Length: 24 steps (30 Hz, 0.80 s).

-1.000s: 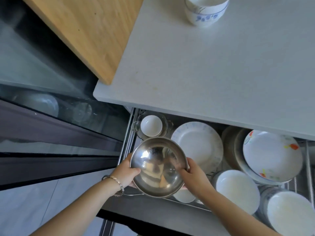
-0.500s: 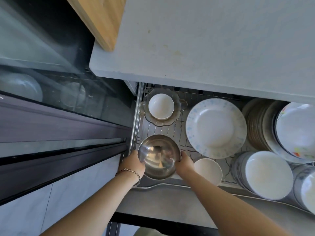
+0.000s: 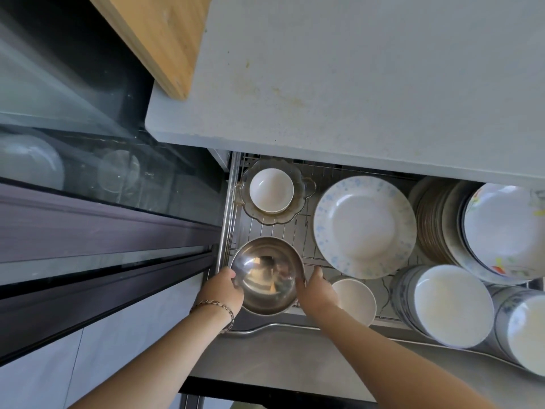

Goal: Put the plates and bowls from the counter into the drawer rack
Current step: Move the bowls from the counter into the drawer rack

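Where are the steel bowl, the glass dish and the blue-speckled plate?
steel bowl [image 3: 267, 276], head view, inner bottom.
glass dish [image 3: 267, 219], head view, near rim.
blue-speckled plate [image 3: 364, 227], head view, centre well.

Both hands grip steel bowl in rack

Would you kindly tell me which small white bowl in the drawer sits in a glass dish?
The back-left bowl, nested in the glass dish; the other white bowl sits at the front by the right hand.
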### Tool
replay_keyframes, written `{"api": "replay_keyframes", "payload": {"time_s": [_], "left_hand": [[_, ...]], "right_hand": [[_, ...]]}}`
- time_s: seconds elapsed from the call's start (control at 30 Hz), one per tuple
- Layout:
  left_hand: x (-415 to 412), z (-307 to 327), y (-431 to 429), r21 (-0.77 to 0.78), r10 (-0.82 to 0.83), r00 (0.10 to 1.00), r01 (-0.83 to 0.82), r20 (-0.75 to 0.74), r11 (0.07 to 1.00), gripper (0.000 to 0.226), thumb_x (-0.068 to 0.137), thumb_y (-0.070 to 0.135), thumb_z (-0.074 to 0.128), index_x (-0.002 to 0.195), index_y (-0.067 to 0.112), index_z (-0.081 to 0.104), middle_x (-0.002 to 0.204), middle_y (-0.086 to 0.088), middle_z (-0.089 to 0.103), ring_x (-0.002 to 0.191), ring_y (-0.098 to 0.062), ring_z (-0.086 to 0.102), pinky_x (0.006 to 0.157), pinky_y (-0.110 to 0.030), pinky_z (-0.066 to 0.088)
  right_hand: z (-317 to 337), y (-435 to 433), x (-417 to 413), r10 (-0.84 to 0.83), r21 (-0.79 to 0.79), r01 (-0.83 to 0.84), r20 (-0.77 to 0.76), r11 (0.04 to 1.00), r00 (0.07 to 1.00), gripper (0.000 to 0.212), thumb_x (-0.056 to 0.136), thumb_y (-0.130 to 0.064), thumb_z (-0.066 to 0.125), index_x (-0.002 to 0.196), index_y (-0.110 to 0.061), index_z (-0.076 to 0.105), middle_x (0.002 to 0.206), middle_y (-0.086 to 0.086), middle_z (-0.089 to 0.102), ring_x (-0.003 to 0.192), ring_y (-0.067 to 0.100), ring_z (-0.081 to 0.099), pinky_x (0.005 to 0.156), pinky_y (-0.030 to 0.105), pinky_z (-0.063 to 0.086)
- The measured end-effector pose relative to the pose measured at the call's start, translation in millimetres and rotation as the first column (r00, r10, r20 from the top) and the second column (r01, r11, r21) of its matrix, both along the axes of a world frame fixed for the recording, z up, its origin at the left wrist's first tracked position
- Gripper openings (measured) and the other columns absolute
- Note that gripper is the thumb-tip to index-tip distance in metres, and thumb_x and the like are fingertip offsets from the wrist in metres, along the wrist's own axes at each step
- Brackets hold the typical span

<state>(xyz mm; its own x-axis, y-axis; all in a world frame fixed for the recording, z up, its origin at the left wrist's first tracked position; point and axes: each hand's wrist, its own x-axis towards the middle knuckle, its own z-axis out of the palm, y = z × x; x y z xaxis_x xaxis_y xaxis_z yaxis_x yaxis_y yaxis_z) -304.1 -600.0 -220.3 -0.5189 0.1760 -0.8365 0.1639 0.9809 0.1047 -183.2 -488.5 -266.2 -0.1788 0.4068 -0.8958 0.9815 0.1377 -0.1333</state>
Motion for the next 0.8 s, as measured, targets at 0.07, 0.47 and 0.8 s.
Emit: {"api": "replay_keyframes", "payload": {"time_s": [0.07, 0.47, 0.8], "left_hand": [[1.2, 8.7, 11.3, 0.024, -0.008, 1.000, 0.008, -0.013, 1.000, 0.037, 0.095, 0.016, 0.040, 0.131, 0.017, 0.048, 0.125, -0.006, 0.060, 0.109, -0.025, 0.060, 0.079, -0.024, 0.042], [2.6, 128.2, 186.5, 0.538, 0.208, 0.975, -0.133, -0.082, 0.832, 0.016, 0.093, 0.017, 0.046, 0.097, 0.014, 0.062, 0.077, 0.001, 0.062, 0.064, -0.015, 0.064, 0.062, -0.025, 0.055], [-96.2, 195.8, 319.1, 0.614, 0.384, 0.922, -0.333, 0.053, 0.716, 0.012, 0.091, 0.011, 0.042, 0.083, 0.010, 0.050, 0.063, -0.004, 0.055, 0.035, -0.012, 0.054, 0.043, -0.017, 0.032]], "right_hand": [[16.2, 15.2, 4.4, 0.035, -0.017, -0.036, -0.046, 0.999, 0.998, 0.057, 0.098, -0.039, 0.033, 0.144, -0.006, 0.026, 0.132, 0.017, 0.055, 0.121, 0.032, 0.054, 0.097, 0.037, 0.044], [175.0, 181.5, 2.1, 0.277, 0.189, -0.223, -0.337, 0.956, 0.900, 0.039, 0.094, -0.023, 0.041, 0.131, -0.019, 0.051, 0.136, 0.005, 0.054, 0.120, 0.022, 0.054, 0.100, 0.028, 0.041], [231.5, 310.9, -79.0, 0.211, 0.379, -0.045, -0.409, 0.924, 0.888, 0.036, 0.094, -0.027, 0.041, 0.126, -0.018, 0.054, 0.128, 0.004, 0.059, 0.115, 0.024, 0.059, 0.095, 0.030, 0.046]]}}
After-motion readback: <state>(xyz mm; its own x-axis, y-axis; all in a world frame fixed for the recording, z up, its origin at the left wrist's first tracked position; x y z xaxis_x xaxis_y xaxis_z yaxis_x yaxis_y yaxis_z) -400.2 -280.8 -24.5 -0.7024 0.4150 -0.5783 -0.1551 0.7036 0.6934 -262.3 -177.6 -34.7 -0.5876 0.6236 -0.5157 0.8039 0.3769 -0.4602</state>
